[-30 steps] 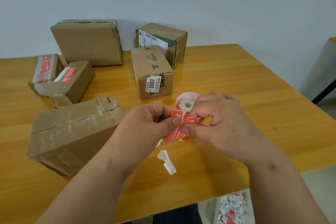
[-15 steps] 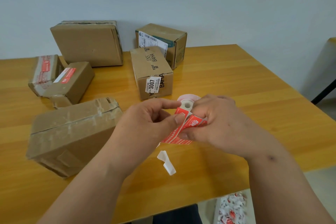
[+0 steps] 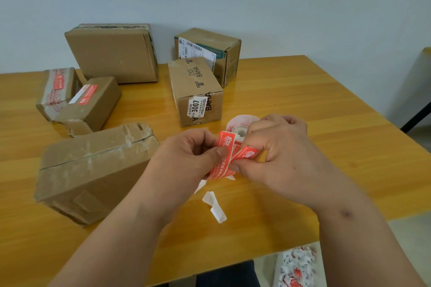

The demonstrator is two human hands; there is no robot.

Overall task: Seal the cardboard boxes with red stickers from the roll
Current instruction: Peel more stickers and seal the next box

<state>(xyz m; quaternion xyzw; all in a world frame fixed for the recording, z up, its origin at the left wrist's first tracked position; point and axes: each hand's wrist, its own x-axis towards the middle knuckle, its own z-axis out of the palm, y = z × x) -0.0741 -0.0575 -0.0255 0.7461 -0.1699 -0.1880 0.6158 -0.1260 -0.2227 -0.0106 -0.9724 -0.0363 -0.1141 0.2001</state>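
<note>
My left hand (image 3: 186, 156) pinches a red sticker (image 3: 222, 158) between thumb and fingers, above the table's middle. My right hand (image 3: 279, 154) pinches the red strip (image 3: 248, 152) right beside it, and the sticker roll (image 3: 240, 124) stands partly hidden behind its fingers. A large taped cardboard box (image 3: 93, 170) lies just left of my left hand. Two small boxes at the far left carry red stickers, one (image 3: 93, 102) in front of the other (image 3: 58, 88). A box printed "BAHA" (image 3: 196, 91) stands behind the roll.
A big box (image 3: 114, 53) and a labelled box (image 3: 210, 51) stand at the back by the wall. A white backing scrap (image 3: 214, 205) lies on the wooden table (image 3: 326, 123) near its front edge. Sticker scraps (image 3: 296, 265) litter the floor below.
The red sticker has come further off its backing between my hands. My left thumb has shifted along the sticker; both hands stay in about the same place.
</note>
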